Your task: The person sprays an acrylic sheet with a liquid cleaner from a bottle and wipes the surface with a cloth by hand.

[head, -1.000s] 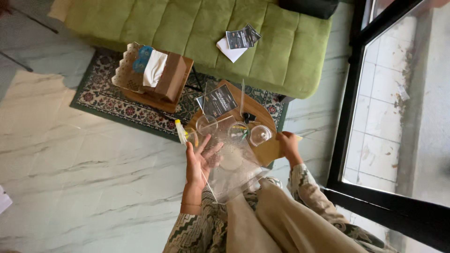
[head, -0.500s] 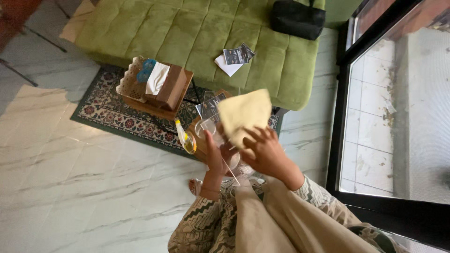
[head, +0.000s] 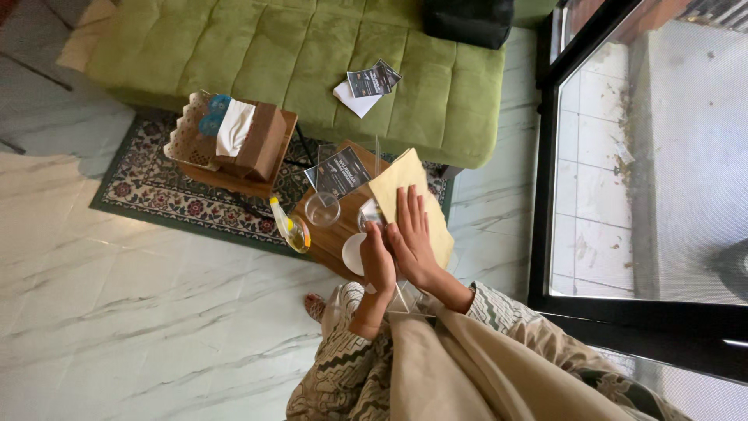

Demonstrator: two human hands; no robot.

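A green sofa [head: 312,62] and patterned rug [head: 171,195] on white marble floor [head: 140,312].

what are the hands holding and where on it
The right hand presses a yellow cloth flat with open fingers, near its lower middle. The left hand grips a clear sheet's edge.

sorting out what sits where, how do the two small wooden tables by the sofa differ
The far table stands on the patterned rug and carries a tissue box and a pale basket. The near table carries a clear glass, a dark card and a spray bottle; both hands work above it, the right hand pressing a yellow cloth. Both are brown wood.
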